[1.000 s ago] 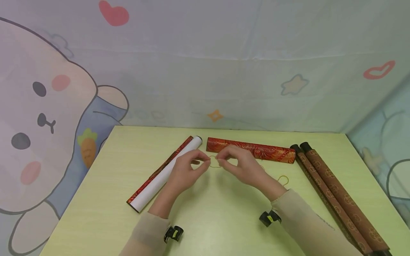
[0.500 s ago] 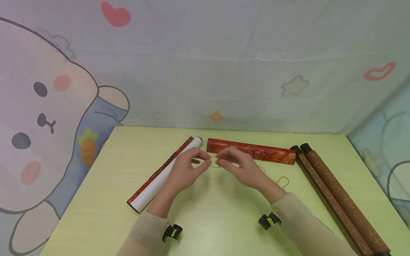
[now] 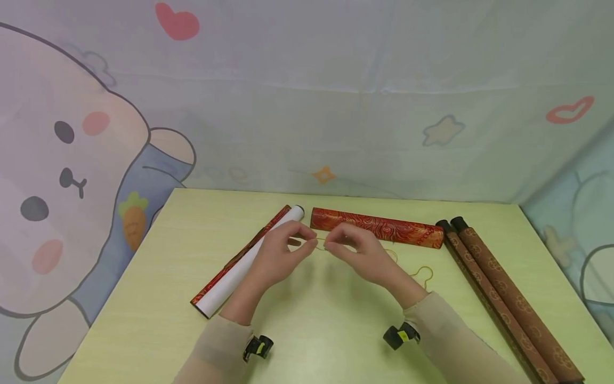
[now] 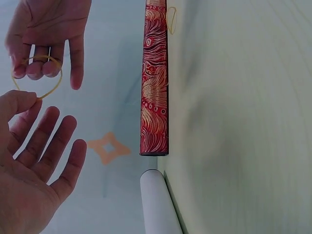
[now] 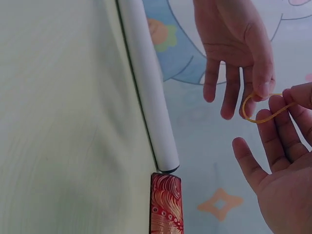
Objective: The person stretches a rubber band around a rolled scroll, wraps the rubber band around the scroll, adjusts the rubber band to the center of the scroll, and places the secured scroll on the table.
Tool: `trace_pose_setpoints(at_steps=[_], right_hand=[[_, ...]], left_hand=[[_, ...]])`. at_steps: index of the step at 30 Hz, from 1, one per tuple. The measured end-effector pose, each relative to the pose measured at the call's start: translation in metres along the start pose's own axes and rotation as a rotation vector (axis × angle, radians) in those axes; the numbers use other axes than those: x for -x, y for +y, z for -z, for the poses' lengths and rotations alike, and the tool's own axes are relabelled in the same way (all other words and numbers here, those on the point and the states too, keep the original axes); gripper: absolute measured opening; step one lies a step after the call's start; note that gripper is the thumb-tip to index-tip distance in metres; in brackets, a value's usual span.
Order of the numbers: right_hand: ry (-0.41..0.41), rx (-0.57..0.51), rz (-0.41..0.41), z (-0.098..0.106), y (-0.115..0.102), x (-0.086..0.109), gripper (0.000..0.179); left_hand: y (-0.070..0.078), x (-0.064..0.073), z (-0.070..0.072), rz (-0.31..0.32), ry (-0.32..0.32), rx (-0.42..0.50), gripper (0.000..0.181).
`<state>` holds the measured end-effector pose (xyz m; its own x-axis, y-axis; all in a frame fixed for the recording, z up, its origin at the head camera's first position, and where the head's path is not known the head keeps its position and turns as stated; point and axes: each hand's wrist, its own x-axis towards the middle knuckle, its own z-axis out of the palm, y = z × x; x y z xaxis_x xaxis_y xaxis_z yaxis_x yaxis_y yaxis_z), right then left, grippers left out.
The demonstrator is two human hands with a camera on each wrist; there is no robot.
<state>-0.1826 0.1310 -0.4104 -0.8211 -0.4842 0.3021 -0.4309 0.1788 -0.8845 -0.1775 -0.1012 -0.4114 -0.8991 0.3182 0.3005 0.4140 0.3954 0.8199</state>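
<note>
Since a second ago the right hand (image 3: 368, 255)'s wrist has dipped slightly toward 6 o'clock. It and the left hand (image 3: 276, 257) each pinch the yellow band (image 5: 263, 120) by thumb and forefinger (the left's other fingers fan loosely), so it spans their fingertips above the table (image 3: 316, 330). From it, in the head view, the red roll (image 3: 384, 228) lies toward 2 o'clock, the white roll (image 3: 240, 272) toward 9; between 3 and 4, two loops (image 3: 432, 273), then two brown rolls (image 3: 517, 301).

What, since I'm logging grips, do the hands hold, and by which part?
A thin yellow loop: the left hand and the right hand pinch its opposite sides.
</note>
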Motion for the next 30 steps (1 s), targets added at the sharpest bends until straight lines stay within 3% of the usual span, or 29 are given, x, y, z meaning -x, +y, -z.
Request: trace_pose_setpoints(at_steps=[8,14,25,30], right_hand=[[0.014,-0.222,-0.057,-0.001,-0.004,0.002,0.011],[0.076,-0.249,-0.06,-0.001,-0.006,0.002,0.021],[0.145,-0.485,-0.005,0.0,-0.012,-0.002,0.036],[0.167,-0.56,0.048,0.0,-0.013,-0.006,0.043]], left_hand=[[-0.002,-0.001,-0.002,0.012,-0.004,0.029,0.007],[-0.002,-0.002,-0.004,0.087,-0.013,0.081,0.006],[0.001,-0.004,-0.015,0.206,-0.036,0.168,0.007],[0.004,-0.004,-0.021,0.208,-0.047,0.178,0.009]])
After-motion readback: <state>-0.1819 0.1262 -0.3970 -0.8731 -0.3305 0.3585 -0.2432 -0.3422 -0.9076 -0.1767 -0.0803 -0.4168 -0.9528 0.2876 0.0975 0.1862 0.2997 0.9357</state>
